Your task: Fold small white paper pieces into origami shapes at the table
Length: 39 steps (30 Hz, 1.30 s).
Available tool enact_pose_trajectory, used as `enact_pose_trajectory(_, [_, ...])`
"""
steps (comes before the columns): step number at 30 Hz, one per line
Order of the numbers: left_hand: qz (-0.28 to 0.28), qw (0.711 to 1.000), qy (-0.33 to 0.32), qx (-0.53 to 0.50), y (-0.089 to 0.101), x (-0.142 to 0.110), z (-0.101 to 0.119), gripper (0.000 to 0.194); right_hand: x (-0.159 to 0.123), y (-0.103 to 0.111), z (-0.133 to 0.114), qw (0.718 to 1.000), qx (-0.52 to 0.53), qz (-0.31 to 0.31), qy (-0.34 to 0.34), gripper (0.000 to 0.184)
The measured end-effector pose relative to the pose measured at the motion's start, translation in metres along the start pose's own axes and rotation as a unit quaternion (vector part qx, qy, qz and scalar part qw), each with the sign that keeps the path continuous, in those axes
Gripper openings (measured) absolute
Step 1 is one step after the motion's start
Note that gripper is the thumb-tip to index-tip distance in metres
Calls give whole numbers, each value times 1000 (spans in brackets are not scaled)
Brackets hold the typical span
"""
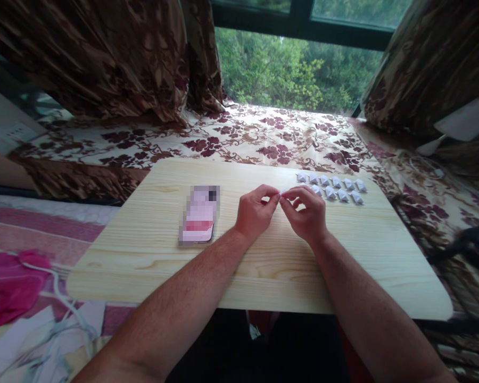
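Both my hands meet over the middle of a light wooden table. My left hand and my right hand pinch a tiny white paper piece between thumbs and fingertips, fingers curled. Just beyond my right hand, several small folded white paper shapes lie in two rows on the table. A phone lies flat to the left of my left hand.
A floral cloth covers the ledge behind the table, below a window with brown curtains. Pink fabric and white cords lie at the lower left. A white box sits at the right.
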<state>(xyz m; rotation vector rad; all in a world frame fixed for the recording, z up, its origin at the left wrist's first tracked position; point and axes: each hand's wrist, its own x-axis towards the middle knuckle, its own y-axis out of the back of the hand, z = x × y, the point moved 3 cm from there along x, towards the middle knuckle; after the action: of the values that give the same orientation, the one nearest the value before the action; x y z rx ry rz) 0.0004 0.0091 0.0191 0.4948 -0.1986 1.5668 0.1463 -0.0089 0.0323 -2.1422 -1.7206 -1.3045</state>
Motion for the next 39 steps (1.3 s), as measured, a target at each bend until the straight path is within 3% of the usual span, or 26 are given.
enact_pose_trajectory(23, [-29,995,-73,57,-1,-1,-1,13,-1,-2,5,1000,8,-1,-9,8])
enact_pose_trajectory(39, [-17,999,-26,23,-2,-2,2,10,-2,-3,7,1000,17,2,-10,15])
